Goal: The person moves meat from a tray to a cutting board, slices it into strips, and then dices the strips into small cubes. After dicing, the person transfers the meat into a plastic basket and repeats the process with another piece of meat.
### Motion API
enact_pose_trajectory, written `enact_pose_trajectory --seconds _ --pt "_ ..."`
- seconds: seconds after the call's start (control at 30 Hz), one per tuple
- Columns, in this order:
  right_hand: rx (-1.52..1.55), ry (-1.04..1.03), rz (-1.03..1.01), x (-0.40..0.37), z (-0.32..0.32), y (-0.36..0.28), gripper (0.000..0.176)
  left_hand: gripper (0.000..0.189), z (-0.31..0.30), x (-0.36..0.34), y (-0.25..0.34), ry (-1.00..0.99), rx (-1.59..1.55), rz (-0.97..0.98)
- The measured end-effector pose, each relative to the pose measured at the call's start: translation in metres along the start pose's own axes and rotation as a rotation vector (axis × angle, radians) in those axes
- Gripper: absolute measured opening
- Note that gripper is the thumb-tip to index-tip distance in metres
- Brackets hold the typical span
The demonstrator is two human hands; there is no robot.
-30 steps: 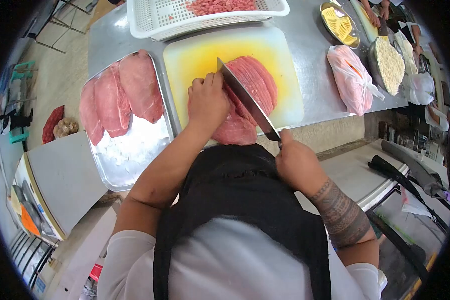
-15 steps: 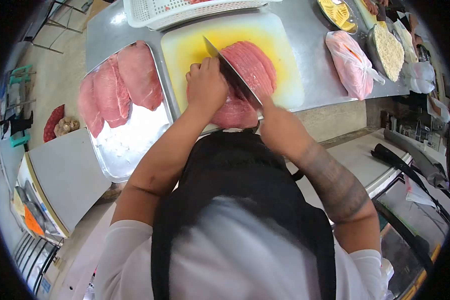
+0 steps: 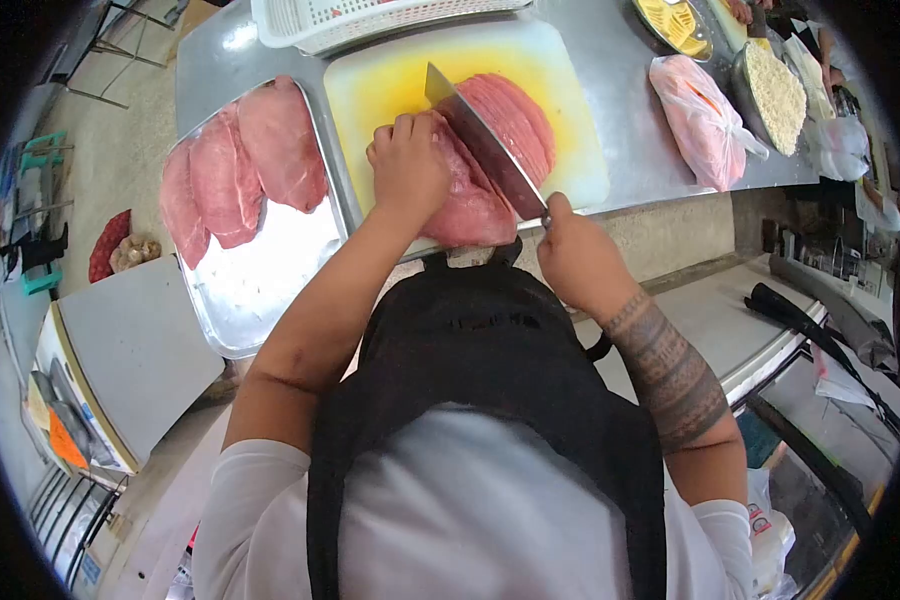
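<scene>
A large piece of raw meat (image 3: pixel 467 205) lies on the yellow-stained white cutting board (image 3: pixel 582 160). My left hand (image 3: pixel 408 168) is on its left side, fingers bent and pressed against the meat. In my right hand (image 3: pixel 577 250) is the handle of a wide knife (image 3: pixel 490 145). Its blade slants between the piece and a fan of thin meat slices (image 3: pixel 513 118) on the right. The lower edge of the blade is partly hidden by the meat.
Left of the board, a metal tray (image 3: pixel 260 300) holds several meat pieces (image 3: pixel 280 145). A white basket (image 3: pixel 370 28) stands behind the board. Rightward are a tied plastic bag (image 3: pixel 700 125), a bowl of pale crumbs (image 3: pixel 773 98), and a dish of yellow pieces (image 3: pixel 675 25). Another person's hand (image 3: pixel 742 10) shows beyond.
My right hand has moved slightly right and down with the knife. The blade has shifted right, and more of the meat's cut side shows between it and my left hand.
</scene>
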State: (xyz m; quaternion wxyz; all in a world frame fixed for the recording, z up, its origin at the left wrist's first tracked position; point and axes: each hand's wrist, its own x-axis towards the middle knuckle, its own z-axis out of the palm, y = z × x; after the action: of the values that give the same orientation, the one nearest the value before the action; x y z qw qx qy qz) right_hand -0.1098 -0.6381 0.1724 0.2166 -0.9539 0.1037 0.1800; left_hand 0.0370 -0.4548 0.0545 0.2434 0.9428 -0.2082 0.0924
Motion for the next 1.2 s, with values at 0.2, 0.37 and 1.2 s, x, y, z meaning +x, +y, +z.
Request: enact_pose_trajectory --seconds 0.2,0.37,1.2 --pt "-0.015 -0.062 0.02 -0.033 -0.022 -0.008 0.025 0.037 0.002 0.001 -0.003 -0.038 0.039 0.034" --pt "0.015 -0.091 0.001 -0.002 -0.008 -0.01 0.025 0.035 0.003 0.001 -0.003 -0.013 0.006 0.037" --pt "0.011 -0.021 -0.013 0.025 0.043 0.009 0.027 0.03 -0.005 0.002 0.003 -0.068 0.0 -0.035"
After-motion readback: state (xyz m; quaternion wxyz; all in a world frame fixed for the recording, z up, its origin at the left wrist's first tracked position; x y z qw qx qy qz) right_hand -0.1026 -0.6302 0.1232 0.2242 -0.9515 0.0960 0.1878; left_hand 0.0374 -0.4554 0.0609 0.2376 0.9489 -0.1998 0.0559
